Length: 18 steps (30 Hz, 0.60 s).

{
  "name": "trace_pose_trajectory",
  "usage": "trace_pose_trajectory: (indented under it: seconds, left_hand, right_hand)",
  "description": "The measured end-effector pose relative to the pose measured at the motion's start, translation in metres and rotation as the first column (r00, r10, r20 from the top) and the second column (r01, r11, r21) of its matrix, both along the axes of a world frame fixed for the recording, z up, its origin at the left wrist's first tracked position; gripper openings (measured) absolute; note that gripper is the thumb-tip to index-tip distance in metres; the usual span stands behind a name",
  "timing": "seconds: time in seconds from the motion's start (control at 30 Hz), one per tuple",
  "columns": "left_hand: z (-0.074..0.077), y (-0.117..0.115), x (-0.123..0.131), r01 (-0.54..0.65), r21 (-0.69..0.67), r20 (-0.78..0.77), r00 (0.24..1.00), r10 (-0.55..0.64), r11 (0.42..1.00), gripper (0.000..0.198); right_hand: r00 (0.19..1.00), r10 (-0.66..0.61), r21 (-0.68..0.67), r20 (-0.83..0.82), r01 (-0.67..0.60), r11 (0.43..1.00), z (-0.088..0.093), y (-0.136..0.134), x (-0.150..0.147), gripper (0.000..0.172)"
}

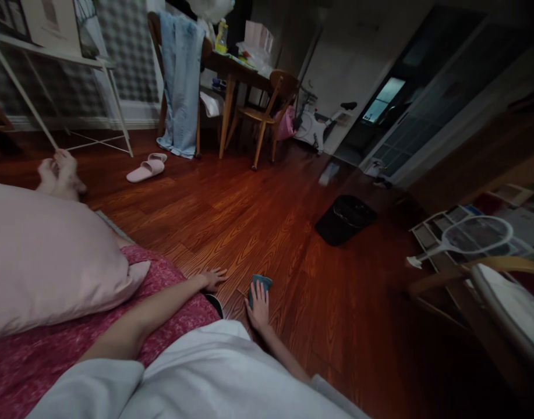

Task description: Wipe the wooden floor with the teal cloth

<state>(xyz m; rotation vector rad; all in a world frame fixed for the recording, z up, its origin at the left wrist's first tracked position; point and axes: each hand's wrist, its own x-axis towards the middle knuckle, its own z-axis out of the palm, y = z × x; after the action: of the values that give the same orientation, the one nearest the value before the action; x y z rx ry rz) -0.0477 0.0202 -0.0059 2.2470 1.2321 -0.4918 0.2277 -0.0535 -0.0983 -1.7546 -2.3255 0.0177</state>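
R hand (258, 305), fingers spread, presses teal cloth (262, 283) on reddish wood floor (258, 221); L hand (213, 279) flat beside, dim rm.

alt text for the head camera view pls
The right hand rests on a teal cloth on a red wooden floor, the left hand flat on the floor beside it. A pink pillow, a black bin and pink slippers lie nearby.

No legible writing anywhere (too dim)
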Motion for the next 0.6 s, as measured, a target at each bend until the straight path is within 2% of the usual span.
trace_pose_trajectory:
  seconds: [0.07,0.13,0.2,0.3,0.37,0.4,0.47,0.53,0.57,0.6]
  left_hand:
    - [0.0,-0.001,0.0,-0.008,-0.008,-0.002,1.0,0.008,1.0,0.078]
    - [0.0,-0.002,-0.001,-0.012,-0.015,-0.006,1.0,0.011,1.0,0.078]
    - [0.001,-0.003,-0.002,-0.011,-0.018,-0.009,1.0,0.01,1.0,0.078]
    - [0.002,-0.003,-0.003,-0.005,-0.016,-0.008,1.0,0.005,1.0,0.078]
    - [0.003,-0.003,-0.003,-0.002,-0.017,-0.006,1.0,0.002,1.0,0.078]
    - [0.004,-0.003,-0.003,-0.003,-0.017,-0.005,1.0,0.003,1.0,0.079]
    - [0.003,-0.003,-0.003,-0.009,-0.018,-0.002,1.0,0.009,1.0,0.078]
    - [0.002,-0.003,-0.002,-0.017,-0.014,0.002,1.0,0.017,1.0,0.078]
    - [0.002,-0.003,-0.002,-0.02,-0.012,0.003,1.0,0.02,1.0,0.078]
    - [0.001,-0.002,-0.002,-0.022,-0.011,0.003,1.0,0.022,1.0,0.078]
  right_hand:
    - [0.986,0.164,0.011,0.012,-0.164,0.986,0.001,-0.013,0.004,0.06]
    - [0.972,0.236,0.008,0.008,-0.236,0.972,0.006,-0.016,0.009,0.059]
    - [0.988,0.155,0.001,-0.013,-0.155,0.988,0.012,-0.008,0.01,0.057]
    - [0.991,-0.126,-0.027,-0.045,0.124,0.992,0.015,0.006,0.004,0.059]
    - [0.981,-0.189,-0.036,-0.05,0.188,0.982,0.013,0.005,-0.003,0.061]
    - [0.988,-0.144,-0.03,-0.048,0.143,0.989,0.011,0.001,-0.006,0.062]
    - [0.997,0.068,-0.018,-0.036,-0.069,0.997,0.01,-0.01,-0.006,0.061]
    - [0.953,0.302,-0.029,-0.02,-0.303,0.953,0.011,-0.019,0.001,0.061]
    - [0.93,0.366,-0.039,-0.017,-0.367,0.929,0.012,-0.02,0.007,0.06]
    - [0.926,0.378,-0.047,-0.016,-0.378,0.925,0.015,-0.018,0.013,0.06]
